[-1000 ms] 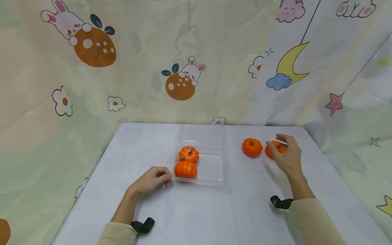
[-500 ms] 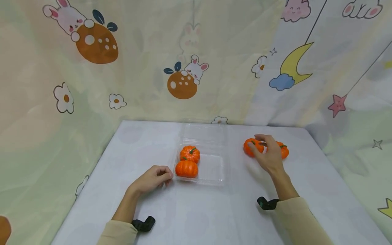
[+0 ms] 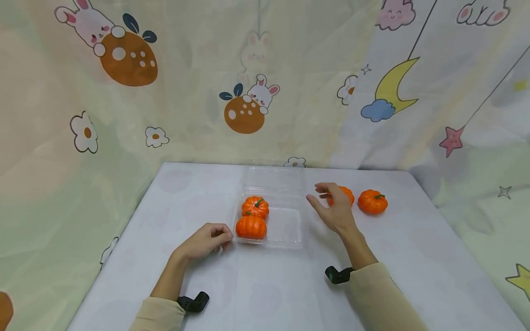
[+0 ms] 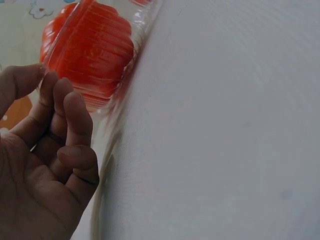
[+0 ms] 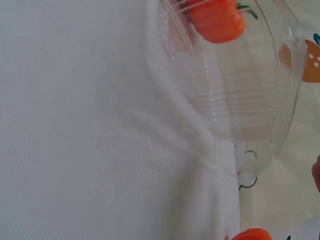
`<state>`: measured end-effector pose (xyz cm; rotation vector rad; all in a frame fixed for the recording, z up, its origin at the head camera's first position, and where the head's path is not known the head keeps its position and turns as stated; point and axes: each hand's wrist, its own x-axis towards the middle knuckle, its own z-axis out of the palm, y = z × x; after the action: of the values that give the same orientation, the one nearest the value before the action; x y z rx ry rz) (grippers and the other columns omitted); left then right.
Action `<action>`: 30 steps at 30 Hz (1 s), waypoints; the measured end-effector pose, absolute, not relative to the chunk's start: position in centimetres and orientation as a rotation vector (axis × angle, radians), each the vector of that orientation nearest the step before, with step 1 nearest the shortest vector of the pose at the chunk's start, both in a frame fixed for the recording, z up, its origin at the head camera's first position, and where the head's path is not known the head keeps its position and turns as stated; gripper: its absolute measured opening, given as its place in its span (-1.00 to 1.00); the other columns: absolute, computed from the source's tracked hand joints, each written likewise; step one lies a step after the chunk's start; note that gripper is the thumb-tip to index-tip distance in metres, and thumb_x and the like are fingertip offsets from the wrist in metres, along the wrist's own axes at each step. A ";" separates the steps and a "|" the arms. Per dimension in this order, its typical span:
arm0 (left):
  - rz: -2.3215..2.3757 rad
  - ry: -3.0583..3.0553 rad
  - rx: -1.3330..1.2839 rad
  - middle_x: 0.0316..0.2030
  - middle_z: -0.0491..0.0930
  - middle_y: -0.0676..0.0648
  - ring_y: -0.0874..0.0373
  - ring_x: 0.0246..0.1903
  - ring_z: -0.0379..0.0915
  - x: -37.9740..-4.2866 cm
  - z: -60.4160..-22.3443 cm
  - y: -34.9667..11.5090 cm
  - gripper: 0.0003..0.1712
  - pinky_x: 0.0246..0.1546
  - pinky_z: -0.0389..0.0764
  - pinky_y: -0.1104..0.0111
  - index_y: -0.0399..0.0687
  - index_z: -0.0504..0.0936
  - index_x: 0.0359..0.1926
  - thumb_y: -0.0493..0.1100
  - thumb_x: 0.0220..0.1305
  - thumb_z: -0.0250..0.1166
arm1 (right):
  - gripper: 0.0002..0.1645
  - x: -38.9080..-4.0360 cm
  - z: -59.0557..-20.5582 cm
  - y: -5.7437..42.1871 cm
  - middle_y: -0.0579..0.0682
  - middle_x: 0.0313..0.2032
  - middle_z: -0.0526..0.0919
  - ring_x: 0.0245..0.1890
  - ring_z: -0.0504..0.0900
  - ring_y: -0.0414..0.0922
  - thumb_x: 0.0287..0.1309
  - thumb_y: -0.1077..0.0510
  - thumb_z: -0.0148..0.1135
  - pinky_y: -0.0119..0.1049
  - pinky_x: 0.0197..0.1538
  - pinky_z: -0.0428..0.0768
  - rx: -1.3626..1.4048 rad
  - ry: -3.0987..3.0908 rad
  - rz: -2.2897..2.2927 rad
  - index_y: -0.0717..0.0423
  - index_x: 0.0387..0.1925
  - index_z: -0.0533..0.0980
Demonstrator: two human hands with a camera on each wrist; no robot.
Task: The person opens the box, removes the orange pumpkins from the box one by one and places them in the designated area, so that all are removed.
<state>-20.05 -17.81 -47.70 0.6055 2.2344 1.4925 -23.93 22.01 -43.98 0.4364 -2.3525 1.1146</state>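
Observation:
My left hand pinches the near left rim of a clear plastic container between thumb and fingertips, its other fingers curled, as the left wrist view shows. Inside, along the container's left side, sit two small orange pumpkins, a front one and a back one. My right hand hovers right of the container, thumb and fingers apart around nothing. Behind it a third pumpkin is partly hidden; a fourth, green-stemmed pumpkin lies farther right. Only a fingertip shows in the right wrist view.
The container's lid is folded back toward the far edge of the white table. A cartoon-printed cloth hangs behind the table. Dark wrist cameras, left and right, stick out from the sleeves.
My right hand has moved left, from over the far right pumpkin, past the other one, toward the container, holding nothing. Both loose pumpkins stay put. My left hand keeps its place at the rim.

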 end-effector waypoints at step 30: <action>1.481 2.255 0.582 -0.39 0.61 -0.22 0.04 -0.45 0.44 -19.9 -47.7 -17.7 -0.71 -0.44 0.45 0.40 -0.28 0.65 -0.23 -0.11 0.52 0.19 | -0.37 -22.5 -43.4 13.8 0.16 0.07 0.61 -0.07 0.71 0.06 0.25 -0.12 0.43 -0.01 0.01 0.70 0.745 -2.708 1.295 0.03 0.25 0.46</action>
<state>-19.93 -17.73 -47.67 0.5820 2.2546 1.4809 -22.51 13.85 -43.40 0.7454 -2.7078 1.2949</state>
